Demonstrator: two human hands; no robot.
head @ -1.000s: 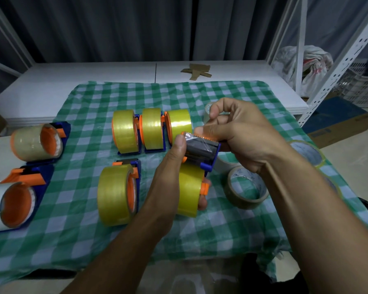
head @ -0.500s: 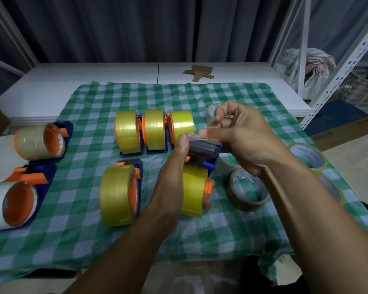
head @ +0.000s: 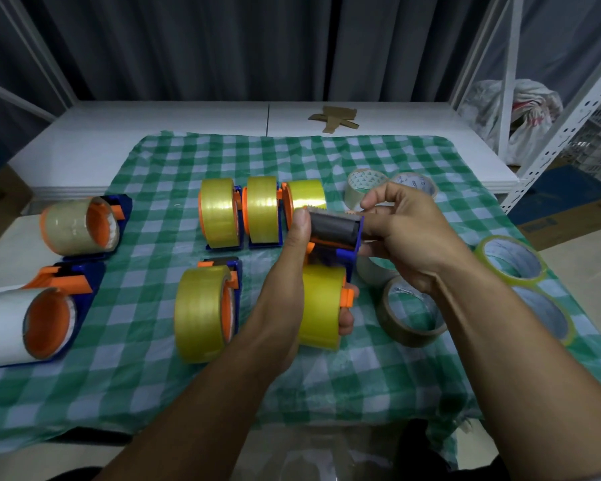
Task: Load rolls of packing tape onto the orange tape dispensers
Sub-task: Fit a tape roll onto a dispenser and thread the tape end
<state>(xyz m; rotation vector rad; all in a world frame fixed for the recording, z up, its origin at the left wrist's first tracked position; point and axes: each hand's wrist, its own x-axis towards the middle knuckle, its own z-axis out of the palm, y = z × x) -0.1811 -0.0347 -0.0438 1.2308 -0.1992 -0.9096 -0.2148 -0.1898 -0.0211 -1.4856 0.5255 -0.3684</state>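
Observation:
An orange-and-blue tape dispenser (head: 335, 234) carrying a yellow tape roll (head: 321, 305) is held above the checked cloth. My left hand (head: 288, 293) grips it around the roll, thumb up against the dark roller at its head. My right hand (head: 401, 234) pinches the right side of that head, fingers curled over it. Three loaded dispensers (head: 261, 211) stand in a row behind, and a fourth loaded dispenser (head: 205, 312) lies to the left of my left hand.
Two more loaded dispensers (head: 79, 225) (head: 32, 326) sit at the left on the white table. Loose tape rolls lie at the right: a brown one (head: 412, 312), yellow-rimmed ones (head: 512, 260), clear ones (head: 365, 182). Cardboard scraps (head: 335, 118) lie at the back; a metal rack (head: 569, 109) stands right.
Both hands keep the same hold on the dispenser. The clear tape end seen over the roller earlier now lies flatter; my right fingers have shifted slightly on the head.

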